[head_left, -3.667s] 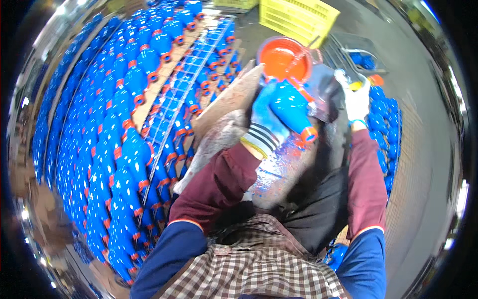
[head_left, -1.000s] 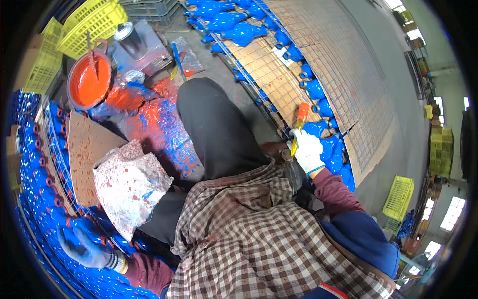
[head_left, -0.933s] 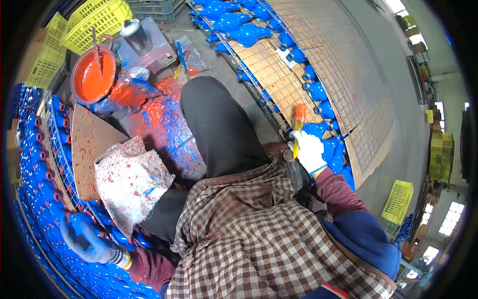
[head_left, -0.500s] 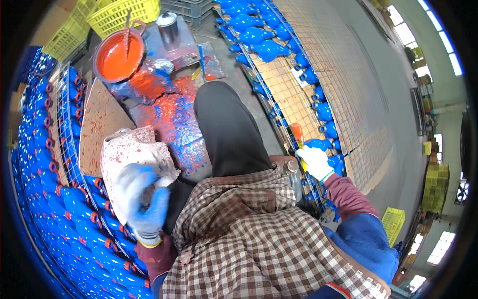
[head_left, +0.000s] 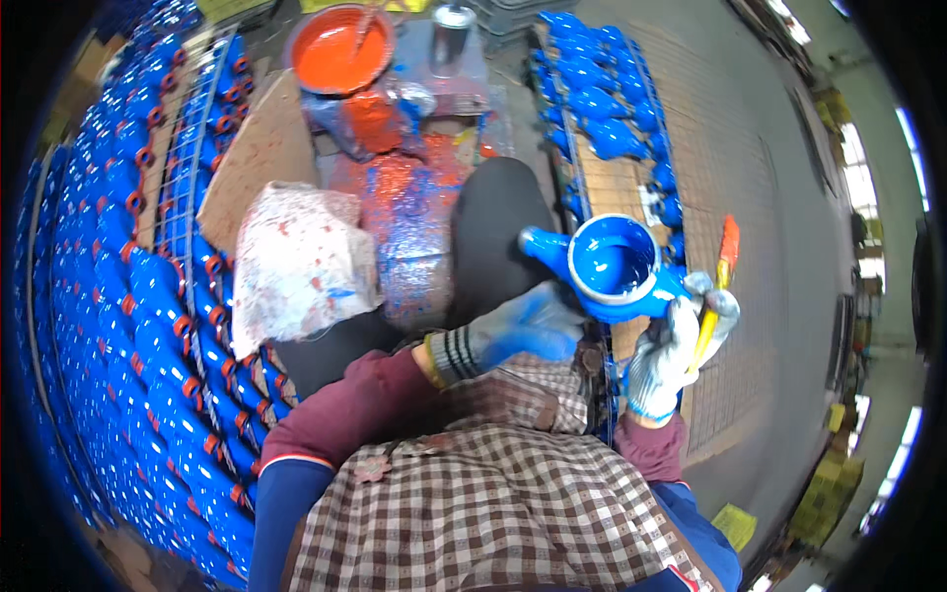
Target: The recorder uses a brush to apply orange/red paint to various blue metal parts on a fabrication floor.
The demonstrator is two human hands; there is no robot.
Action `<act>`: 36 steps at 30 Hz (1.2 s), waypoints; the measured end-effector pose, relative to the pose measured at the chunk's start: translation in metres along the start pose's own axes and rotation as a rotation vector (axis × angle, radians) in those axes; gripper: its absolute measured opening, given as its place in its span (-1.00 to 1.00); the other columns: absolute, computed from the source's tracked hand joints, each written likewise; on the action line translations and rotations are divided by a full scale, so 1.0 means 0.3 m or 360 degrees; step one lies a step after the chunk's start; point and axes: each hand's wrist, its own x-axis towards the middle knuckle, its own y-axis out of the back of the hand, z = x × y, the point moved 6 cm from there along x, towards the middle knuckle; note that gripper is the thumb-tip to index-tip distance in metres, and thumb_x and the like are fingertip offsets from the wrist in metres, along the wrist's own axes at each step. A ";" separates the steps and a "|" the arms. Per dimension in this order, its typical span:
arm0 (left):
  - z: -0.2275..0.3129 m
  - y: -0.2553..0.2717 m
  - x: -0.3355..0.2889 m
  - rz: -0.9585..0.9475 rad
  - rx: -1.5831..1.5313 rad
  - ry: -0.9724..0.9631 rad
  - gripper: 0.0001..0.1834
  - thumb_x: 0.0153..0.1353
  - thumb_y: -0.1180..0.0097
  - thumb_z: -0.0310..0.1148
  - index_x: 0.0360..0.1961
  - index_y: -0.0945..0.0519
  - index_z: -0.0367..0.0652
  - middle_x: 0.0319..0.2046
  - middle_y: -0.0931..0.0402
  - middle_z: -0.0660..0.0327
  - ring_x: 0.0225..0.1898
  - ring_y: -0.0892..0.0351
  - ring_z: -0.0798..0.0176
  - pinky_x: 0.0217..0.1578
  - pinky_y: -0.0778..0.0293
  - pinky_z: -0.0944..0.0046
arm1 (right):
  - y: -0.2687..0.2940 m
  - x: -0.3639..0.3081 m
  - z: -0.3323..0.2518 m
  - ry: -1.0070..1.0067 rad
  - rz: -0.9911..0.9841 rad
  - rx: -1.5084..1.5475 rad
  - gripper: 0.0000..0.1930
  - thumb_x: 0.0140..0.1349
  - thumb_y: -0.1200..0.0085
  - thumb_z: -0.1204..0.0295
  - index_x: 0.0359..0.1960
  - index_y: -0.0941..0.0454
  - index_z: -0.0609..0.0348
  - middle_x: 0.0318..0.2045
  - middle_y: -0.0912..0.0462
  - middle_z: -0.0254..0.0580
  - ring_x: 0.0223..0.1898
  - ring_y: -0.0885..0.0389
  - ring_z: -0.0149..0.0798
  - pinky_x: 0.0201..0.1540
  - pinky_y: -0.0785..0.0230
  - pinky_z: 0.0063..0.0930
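In front of me at right, my right hand [head_left: 681, 347], in a whitish knit glove, grips one pipe end of a glossy blue water-meter body [head_left: 604, 308]. Its round cup faces up, with pipe stubs on two opposite sides. The same hand also holds a paintbrush [head_left: 706, 331] with a yellow handle; its orange-red bristles point up. My left hand [head_left: 533, 331], in a grey glove with blue-stained fingers, is just below left of the body over my lap. Its fingers look stretched toward the body, somewhat blurred, and hold nothing visible.
A bowl of orange paint [head_left: 340, 51] with a stick stands ahead, beside a metal can [head_left: 452, 39]. A paint-spotted white cloth [head_left: 301, 261] lies left of my knee. Red-rimmed blue bodies [head_left: 153, 296] fill racks at left. More blue bodies [head_left: 597, 104] lie on the right wire rack.
My right hand has lifted a blue water-meter body from the right rack, keeping the brush. My left hand has swung right from near the cloth toward the body. The view has turned left.
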 end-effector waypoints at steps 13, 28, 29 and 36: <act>0.596 0.278 -0.316 0.0855 0.0493 -0.0895 -0.07 -0.05 -0.44 -0.30 0.32 -0.19 -0.12 0.22 -0.32 0.15 0.20 -0.36 0.21 0.17 -0.39 0.09 | -0.493 -0.063 0.061 0.0508 -0.0948 -0.0024 -0.61 0.39 0.13 0.04 -0.03 -0.23 0.09 -0.08 -0.55 0.18 -0.56 -0.56 -0.35 -0.41 -0.49 -0.54; 0.517 0.494 -0.323 0.0774 -0.0804 -0.1205 -0.37 0.14 -0.15 -0.18 0.20 -0.33 -0.21 0.06 -0.45 0.16 0.12 -0.43 0.15 0.16 -0.36 0.08 | -1.248 0.251 0.786 -0.0599 -0.0970 -0.0057 -0.76 0.31 -0.07 0.29 -0.13 -0.57 0.19 -0.50 -0.61 -0.35 -0.64 -0.45 -0.53 -0.57 -0.27 -0.65; 0.532 0.486 -0.331 0.0745 -0.0792 -0.1228 -0.36 0.14 -0.14 -0.18 0.22 -0.30 -0.18 0.08 -0.43 0.15 0.16 -0.39 0.13 0.19 -0.31 0.06 | -1.271 0.251 0.831 -0.0608 -0.0976 -0.0059 -0.76 0.31 -0.07 0.29 -0.13 -0.57 0.19 -0.50 -0.61 -0.35 -0.64 -0.45 -0.53 -0.57 -0.27 -0.65; 0.569 0.471 -0.348 0.0778 -0.0765 -0.1315 -0.22 0.13 -0.12 0.05 0.26 -0.25 -0.21 0.09 -0.43 0.04 0.05 -0.49 0.01 0.05 -0.47 -0.01 | -1.309 0.307 0.957 -0.0093 -0.1054 -0.1063 -0.50 0.20 -0.06 -0.07 -0.31 -0.65 0.18 -0.42 -0.68 -0.04 -0.43 -0.66 -0.09 -0.31 -0.44 -0.21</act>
